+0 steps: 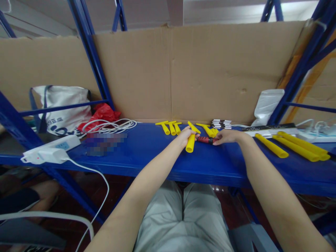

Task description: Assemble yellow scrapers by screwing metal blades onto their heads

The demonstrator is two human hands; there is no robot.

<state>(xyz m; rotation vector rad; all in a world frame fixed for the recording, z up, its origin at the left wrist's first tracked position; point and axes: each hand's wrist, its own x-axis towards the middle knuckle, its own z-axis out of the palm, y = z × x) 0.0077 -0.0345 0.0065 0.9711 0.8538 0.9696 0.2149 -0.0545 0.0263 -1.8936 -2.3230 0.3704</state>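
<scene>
Between the blue bench's (136, 150) front and back edges, your left hand (184, 136) grips a yellow T-shaped piece (190, 145), seemingly to steady it; your right hand (225, 136) pinches a red-and-black tool (205, 139) alongside.

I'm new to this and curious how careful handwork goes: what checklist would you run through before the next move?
1. Left hand holding the yellow T-shaped piece: ok.
2. Right hand holding the red-and-black tool: ok, at its right end.
3. Tool touching the piece: cannot tell, too small to make out.
4. One hand free: not ok, both are occupied.
5. White cable bundle apart from both hands: ok, off to the left.
6. Long yellow tubes apart from both hands: ok, lying to the right.
</scene>
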